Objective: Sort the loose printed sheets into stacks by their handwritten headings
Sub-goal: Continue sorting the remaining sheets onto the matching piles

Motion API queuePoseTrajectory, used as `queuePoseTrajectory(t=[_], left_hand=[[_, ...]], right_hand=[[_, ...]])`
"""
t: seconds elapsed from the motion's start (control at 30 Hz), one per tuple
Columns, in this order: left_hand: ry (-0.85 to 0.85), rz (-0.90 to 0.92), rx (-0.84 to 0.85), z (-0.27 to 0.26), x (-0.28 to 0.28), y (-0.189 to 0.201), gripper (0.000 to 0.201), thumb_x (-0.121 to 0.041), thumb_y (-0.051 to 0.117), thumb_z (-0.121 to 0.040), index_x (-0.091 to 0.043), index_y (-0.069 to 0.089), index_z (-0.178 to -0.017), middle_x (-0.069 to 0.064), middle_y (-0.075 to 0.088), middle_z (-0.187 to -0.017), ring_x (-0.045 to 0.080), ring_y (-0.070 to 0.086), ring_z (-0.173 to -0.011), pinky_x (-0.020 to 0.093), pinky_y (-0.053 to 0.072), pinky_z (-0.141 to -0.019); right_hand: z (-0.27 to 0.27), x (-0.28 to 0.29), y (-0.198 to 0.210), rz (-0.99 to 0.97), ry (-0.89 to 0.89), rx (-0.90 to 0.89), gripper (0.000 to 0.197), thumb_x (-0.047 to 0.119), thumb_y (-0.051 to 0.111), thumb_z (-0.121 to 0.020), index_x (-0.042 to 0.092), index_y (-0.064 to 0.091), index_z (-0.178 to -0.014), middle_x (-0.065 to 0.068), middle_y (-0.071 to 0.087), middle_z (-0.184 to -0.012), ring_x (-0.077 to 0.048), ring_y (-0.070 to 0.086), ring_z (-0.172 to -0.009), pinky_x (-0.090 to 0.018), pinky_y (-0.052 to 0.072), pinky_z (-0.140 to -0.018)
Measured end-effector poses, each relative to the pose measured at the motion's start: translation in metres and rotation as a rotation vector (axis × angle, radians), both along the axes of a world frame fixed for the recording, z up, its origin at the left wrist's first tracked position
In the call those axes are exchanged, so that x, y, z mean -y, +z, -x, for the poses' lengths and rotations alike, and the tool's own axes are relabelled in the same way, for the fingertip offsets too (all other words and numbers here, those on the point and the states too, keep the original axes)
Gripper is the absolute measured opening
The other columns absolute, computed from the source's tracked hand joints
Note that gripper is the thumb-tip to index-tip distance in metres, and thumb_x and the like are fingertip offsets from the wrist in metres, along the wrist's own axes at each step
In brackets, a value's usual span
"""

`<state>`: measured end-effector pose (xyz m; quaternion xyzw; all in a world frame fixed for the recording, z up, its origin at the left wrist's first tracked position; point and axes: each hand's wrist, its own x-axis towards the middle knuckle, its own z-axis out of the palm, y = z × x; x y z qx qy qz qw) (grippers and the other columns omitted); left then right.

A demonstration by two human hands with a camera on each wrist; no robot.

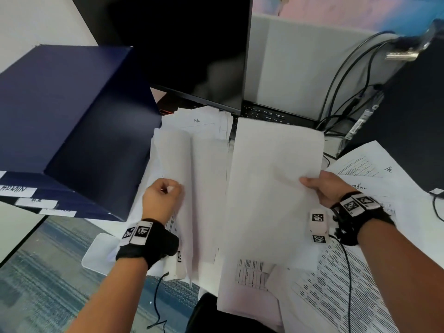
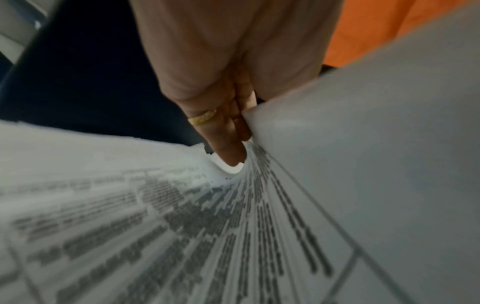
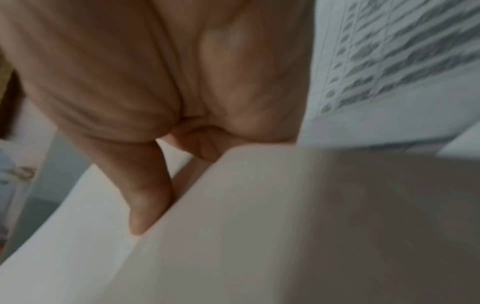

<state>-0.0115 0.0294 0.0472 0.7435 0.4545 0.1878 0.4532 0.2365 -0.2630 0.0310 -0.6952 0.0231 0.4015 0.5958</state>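
Observation:
My left hand (image 1: 163,195) grips a bundle of white sheets (image 1: 192,183) held up on edge, blank backs toward me; in the left wrist view its fingers (image 2: 226,144) curl against the printed sheets (image 2: 155,226). My right hand (image 1: 322,186) pinches the right edge of a separate lifted sheet (image 1: 274,188), thumb on top; the right wrist view shows the thumb (image 3: 145,201) pressed on that sheet (image 3: 259,226). A sheet headed "HR" (image 1: 199,122) lies flat behind the bundle. Other sheets, one headed "HR" (image 1: 374,164) and one "Admin" (image 1: 365,191), lie at the right.
A dark blue tiered tray (image 1: 72,121) with labels such as "ADMIN" (image 1: 16,189) stands at the left. A black monitor (image 1: 187,49) and keyboard (image 1: 271,115) are behind the sheets. Cables (image 1: 348,92) and a black computer case (image 1: 413,116) are at the right.

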Motion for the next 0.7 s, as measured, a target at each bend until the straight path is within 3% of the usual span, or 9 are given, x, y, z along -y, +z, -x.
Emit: queuePoseTrajectory(t=[0.07,0.13,0.2,0.23,0.33,0.4,0.47,0.6,0.7], left_hand=[[0.029,0.001,-0.005,0.008,-0.015,0.007,0.006,-0.021,0.071,-0.078,-0.023,0.067,-0.081,0.0,0.065,-0.079,0.027,0.062,-0.071,0.035,0.053,-0.069],[0.024,-0.017,-0.001,0.016,-0.028,0.018,0.008,-0.019,0.072,-0.078,-0.025,0.067,-0.081,-0.006,0.062,-0.077,0.023,0.06,-0.075,0.036,0.051,-0.076],[0.007,-0.045,0.03,0.023,-0.038,0.03,0.009,-0.016,0.071,-0.079,-0.024,0.067,-0.083,-0.004,0.058,-0.072,0.018,0.052,-0.069,0.032,0.047,-0.068],[-0.01,-0.053,0.043,0.025,-0.041,0.036,0.01,-0.016,0.071,-0.08,-0.025,0.067,-0.082,0.0,0.057,-0.071,0.018,0.05,-0.064,0.029,0.045,-0.061],[-0.053,-0.074,0.07,0.027,-0.045,0.053,0.009,-0.017,0.07,-0.082,-0.025,0.066,-0.083,0.009,0.058,-0.073,0.017,0.048,-0.052,0.021,0.042,-0.044],[-0.069,-0.079,0.121,0.024,-0.047,0.061,0.009,-0.016,0.071,-0.081,-0.024,0.068,-0.084,0.01,0.058,-0.073,0.015,0.05,-0.057,0.019,0.046,-0.05],[-0.079,-0.069,0.137,0.019,-0.048,0.062,0.008,-0.018,0.073,-0.08,-0.024,0.069,-0.084,0.009,0.057,-0.072,0.017,0.05,-0.061,0.026,0.046,-0.059],[-0.122,-0.047,0.086,0.01,-0.044,0.054,0.012,-0.024,0.076,-0.073,-0.032,0.069,-0.08,0.001,0.064,-0.077,0.021,0.054,-0.065,0.036,0.052,-0.068],[-0.174,-0.076,-0.011,0.008,-0.04,0.047,0.015,-0.017,0.074,-0.077,-0.03,0.068,-0.084,0.003,0.064,-0.083,0.014,0.05,-0.058,0.023,0.047,-0.062]], right_hand=[[-0.003,-0.016,0.005,-0.033,-0.035,0.016,0.021,-0.006,0.049,-0.091,0.008,0.062,-0.1,-0.001,0.074,-0.08,-0.018,0.07,-0.072,-0.033,0.058,-0.065],[-0.001,-0.036,0.006,-0.009,-0.054,0.058,0.024,-0.006,0.055,-0.088,0.004,0.061,-0.109,-0.009,0.072,-0.095,-0.025,0.069,-0.084,-0.037,0.057,-0.075],[0.003,-0.057,0.003,0.085,-0.016,0.108,0.03,-0.001,0.064,-0.085,0.004,0.062,-0.114,-0.014,0.068,-0.111,-0.031,0.065,-0.098,-0.041,0.053,-0.087],[0.006,-0.069,0.001,0.146,0.022,0.152,0.03,0.002,0.067,-0.084,0.005,0.063,-0.114,-0.013,0.067,-0.112,-0.031,0.065,-0.098,-0.039,0.053,-0.086],[0.021,-0.104,-0.003,0.329,0.11,0.305,0.028,0.015,0.071,-0.081,0.007,0.066,-0.108,-0.007,0.068,-0.106,-0.026,0.066,-0.093,-0.03,0.054,-0.077],[0.033,-0.127,-0.002,0.38,0.121,0.367,0.029,0.017,0.071,-0.08,0.006,0.067,-0.106,-0.006,0.068,-0.102,-0.024,0.065,-0.091,-0.028,0.052,-0.079],[0.044,-0.149,-0.004,0.307,0.093,0.363,0.028,0.015,0.069,-0.081,0.005,0.066,-0.108,-0.004,0.068,-0.103,-0.021,0.064,-0.09,-0.027,0.051,-0.081],[0.064,-0.185,0.0,0.201,0.225,0.305,0.018,0.012,0.057,-0.087,0.01,0.057,-0.105,-0.007,0.063,-0.109,-0.026,0.062,-0.099,-0.042,0.052,-0.092],[0.069,-0.193,-0.001,0.292,0.334,0.306,0.01,-0.001,0.047,-0.086,0.005,0.054,-0.086,-0.015,0.061,-0.09,-0.03,0.062,-0.083,-0.044,0.054,-0.077]])
